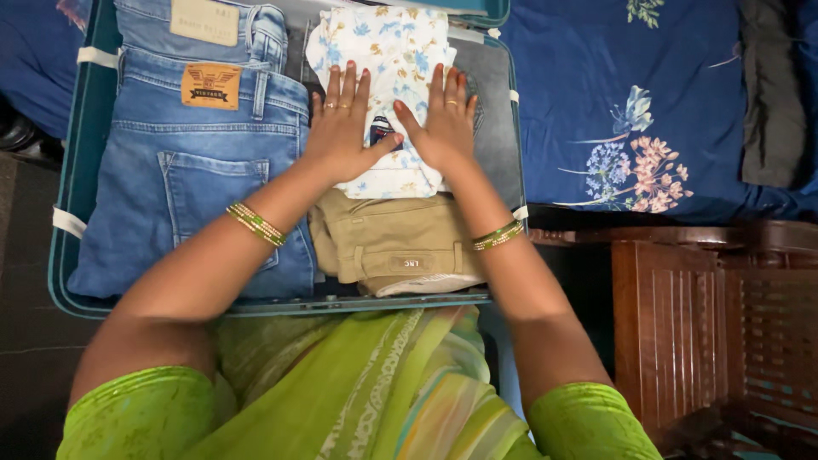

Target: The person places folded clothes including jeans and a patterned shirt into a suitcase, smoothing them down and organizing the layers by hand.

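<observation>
Suitcase [85, 153], teal and lying open, is the landmark, and it's packed tight. Both hands press flat on a folded white floral garment [388, 51] near its right side: left hand [341, 128] and right hand [443, 123] lie side by side, fingers [345, 85] straight, slightly spread, palms down, gripping nothing. Beneath that garment, toward the suitcase's near edge, sits a folded pair of khaki trousers [392, 243]. Filling the suitcase's left half are folded blue jeans [196, 187], with a second pair [204, 25] at the far edge. Outside the suitcase, to its right, lies a blue flowered bedsheet [630, 102].
</observation>
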